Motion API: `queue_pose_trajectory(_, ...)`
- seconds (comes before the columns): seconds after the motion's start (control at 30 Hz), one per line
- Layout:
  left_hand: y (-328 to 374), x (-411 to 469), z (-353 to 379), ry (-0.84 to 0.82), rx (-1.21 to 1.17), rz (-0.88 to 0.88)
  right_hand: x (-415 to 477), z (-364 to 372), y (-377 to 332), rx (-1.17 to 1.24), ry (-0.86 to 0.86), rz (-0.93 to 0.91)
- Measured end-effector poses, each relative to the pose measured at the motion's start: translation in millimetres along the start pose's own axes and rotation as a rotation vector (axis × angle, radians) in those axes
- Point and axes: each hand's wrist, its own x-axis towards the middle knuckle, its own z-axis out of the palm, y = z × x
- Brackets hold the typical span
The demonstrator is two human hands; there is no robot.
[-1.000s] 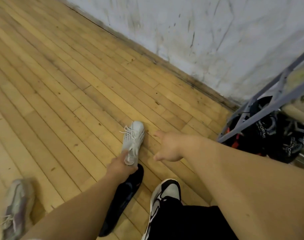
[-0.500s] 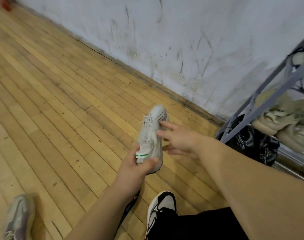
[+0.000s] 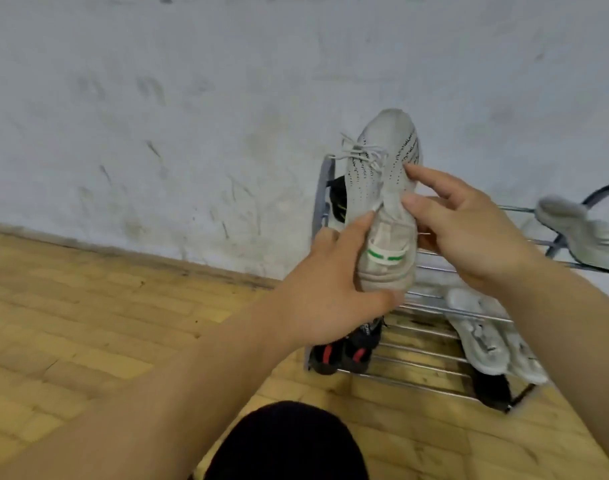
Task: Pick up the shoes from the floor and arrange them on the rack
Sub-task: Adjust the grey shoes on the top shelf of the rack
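Above the rack (image 3: 428, 359), left hand (image 3: 316, 292) around shoe (image 3: 382, 174)

The rack (image 3: 319, 202) runs off the right edge; the left hand (image 3: 327, 289) half hides black shoes (image 3: 337, 356).

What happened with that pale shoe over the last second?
The white knit sneaker with a green heel stripe rose from the wooden floor up towards the metal wire rack, carried by the left hand. The right hand, free before, now holds its side. The left hand's grip on the heel stayed.
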Motion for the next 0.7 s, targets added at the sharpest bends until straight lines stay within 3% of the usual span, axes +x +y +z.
queue_pose_trajectory(0.13, 51, 68, 65, -0.188, 0.135, 0.116, -19, -88, 36, 0.238, 0.356, 0.051)
queue_pose_trajectory(0.23, 69, 106, 117, -0.237, 0.065, 0.133, -16, -134, 65, 0.214, 0.518, 0.098)
queue_pose_trajectory(0.47, 48, 161, 180, -0.173, 0.069, 0.106, 8, -185, 93, 0.292, 0.505, 0.193)
queue_pose_trajectory(0.53, 42, 174, 191, -0.134, 0.077, 0.095, 14, -195, 99, 0.175, 0.541, 0.212)
queue_pose_trajectory(0.7, 42, 202, 221, -0.083, 0.182, 0.048, 15, -227, 119, -0.443, 0.759, 0.132)
